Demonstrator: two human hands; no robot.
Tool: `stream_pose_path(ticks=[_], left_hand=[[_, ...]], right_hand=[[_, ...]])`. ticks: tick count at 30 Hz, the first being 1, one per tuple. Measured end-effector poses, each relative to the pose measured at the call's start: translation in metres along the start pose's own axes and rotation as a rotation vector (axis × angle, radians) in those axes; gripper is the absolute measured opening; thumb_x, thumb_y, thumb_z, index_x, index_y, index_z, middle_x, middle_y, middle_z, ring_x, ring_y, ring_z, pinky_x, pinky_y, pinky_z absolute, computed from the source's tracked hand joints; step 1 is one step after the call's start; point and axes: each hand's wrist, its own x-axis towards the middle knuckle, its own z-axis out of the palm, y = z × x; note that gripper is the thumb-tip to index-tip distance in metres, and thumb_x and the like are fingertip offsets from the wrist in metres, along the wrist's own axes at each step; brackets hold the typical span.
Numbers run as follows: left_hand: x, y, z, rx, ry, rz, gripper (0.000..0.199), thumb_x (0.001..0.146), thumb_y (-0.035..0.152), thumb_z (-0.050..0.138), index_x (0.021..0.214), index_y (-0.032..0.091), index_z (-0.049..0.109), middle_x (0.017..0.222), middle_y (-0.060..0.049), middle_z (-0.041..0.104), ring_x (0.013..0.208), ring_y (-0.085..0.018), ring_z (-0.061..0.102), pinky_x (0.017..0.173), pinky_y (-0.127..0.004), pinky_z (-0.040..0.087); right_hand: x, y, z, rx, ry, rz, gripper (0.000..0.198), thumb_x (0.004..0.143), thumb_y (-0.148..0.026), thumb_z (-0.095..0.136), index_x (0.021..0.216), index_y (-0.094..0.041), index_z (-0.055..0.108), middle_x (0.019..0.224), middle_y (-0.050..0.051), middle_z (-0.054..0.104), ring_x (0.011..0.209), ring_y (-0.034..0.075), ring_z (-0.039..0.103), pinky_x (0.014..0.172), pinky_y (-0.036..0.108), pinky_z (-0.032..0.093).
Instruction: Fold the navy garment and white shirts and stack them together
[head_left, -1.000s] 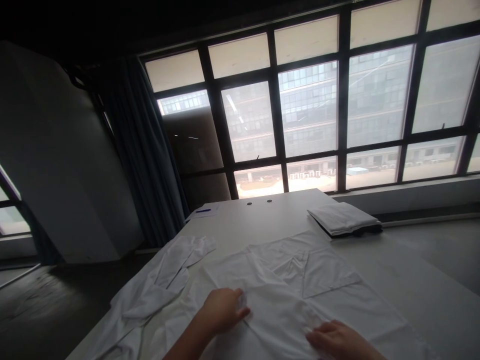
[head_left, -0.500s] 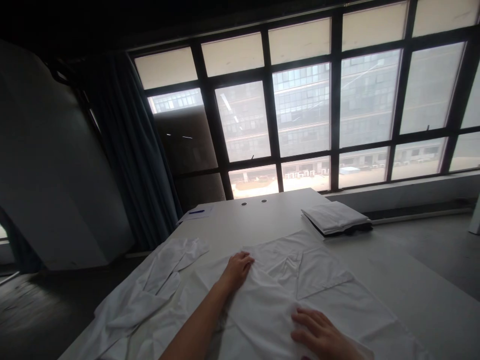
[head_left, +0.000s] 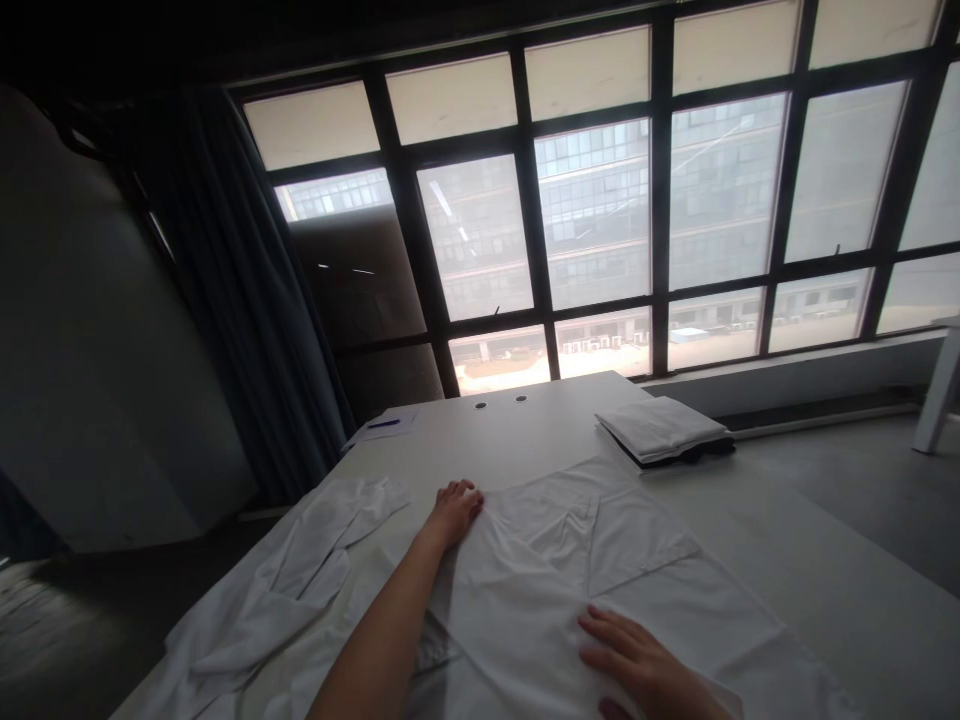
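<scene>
A white garment (head_left: pixel 525 560) lies spread across the near part of the white table, with creases and a folded-over layer on its upper right part. At its far left edge is my left hand (head_left: pixel 456 512), with fingers bent and closed on the cloth; the thumb is hidden. Lower right, my right hand (head_left: pixel 637 655) rests flat on the garment with its fingers stretched out and a little apart. Another crumpled stretch of white cloth (head_left: pixel 292 570) lies to the left of my left forearm; whether it joins the garment I cannot tell.
A folded white stack (head_left: pixel 664 428) with a dark layer beneath lies by the table's right edge. Paper with a blue pen (head_left: pixel 384 424) is at the far left corner. Two round fittings (head_left: pixel 501 401) sit in the white table (head_left: pixel 450 440). Windows and a dark curtain (head_left: pixel 247 300) stand behind.
My left hand has moved left and slightly away along the garment's far edge. My right hand has barely shifted on the cloth. The view has turned a little to the right.
</scene>
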Motion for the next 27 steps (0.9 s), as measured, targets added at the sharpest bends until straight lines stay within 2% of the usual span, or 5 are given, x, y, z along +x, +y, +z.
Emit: stream_pose_path(ticks=[7, 13, 16, 20, 27], left_hand=[[0.010, 0.004, -0.007, 0.049, -0.021, 0.055, 0.023, 0.098, 0.025, 0.050, 0.107, 0.029, 0.071, 0.127, -0.007, 0.063, 0.123, -0.027, 0.051, 0.105, -0.042, 0.034], [0.008, 0.012, -0.003, 0.066, 0.013, -0.041, 0.026, 0.101, 0.022, 0.044, 0.111, 0.026, 0.067, 0.116, -0.009, 0.065, 0.116, -0.026, 0.056, 0.101, -0.041, 0.037], [-0.005, 0.006, -0.006, 0.063, 0.033, -0.098, 0.029, 0.103, 0.026, 0.042, 0.126, 0.024, 0.060, 0.122, -0.010, 0.064, 0.115, -0.024, 0.058, 0.099, -0.037, 0.039], [-0.036, -0.022, -0.017, 0.068, 0.007, -0.121, 0.027, 0.103, 0.033, 0.042, 0.114, 0.021, 0.064, 0.114, -0.009, 0.067, 0.109, -0.023, 0.061, 0.096, -0.034, 0.041], [-0.096, -0.089, -0.039, 0.110, -0.068, -0.120, 0.030, 0.104, 0.038, 0.043, 0.101, 0.022, 0.068, 0.106, -0.008, 0.069, 0.107, -0.024, 0.063, 0.098, -0.036, 0.042]], right_hand=[[0.000, 0.000, 0.002, -0.079, -0.011, 0.021, 0.034, 0.092, -0.030, 0.060, 0.125, -0.026, 0.071, 0.149, 0.010, 0.055, 0.142, 0.032, 0.044, 0.115, 0.048, 0.042], [-0.005, 0.019, 0.016, -0.345, 0.053, -0.226, 0.065, 0.096, -0.049, 0.060, 0.154, -0.028, 0.042, 0.153, 0.010, 0.048, 0.139, 0.026, 0.050, 0.115, 0.036, 0.042], [-0.008, 0.023, 0.018, -0.381, 0.101, -0.258, 0.066, 0.098, -0.049, 0.056, 0.157, -0.028, 0.036, 0.155, 0.008, 0.047, 0.140, 0.023, 0.050, 0.117, 0.034, 0.037], [-0.007, 0.022, 0.017, -0.375, 0.099, -0.255, 0.059, 0.101, -0.039, 0.054, 0.157, -0.031, 0.037, 0.154, 0.005, 0.048, 0.138, 0.022, 0.051, 0.116, 0.032, 0.039], [-0.004, 0.019, 0.015, -0.340, 0.068, -0.229, 0.068, 0.096, -0.054, 0.060, 0.156, -0.032, 0.038, 0.153, 0.007, 0.048, 0.137, 0.025, 0.052, 0.113, 0.034, 0.043]])
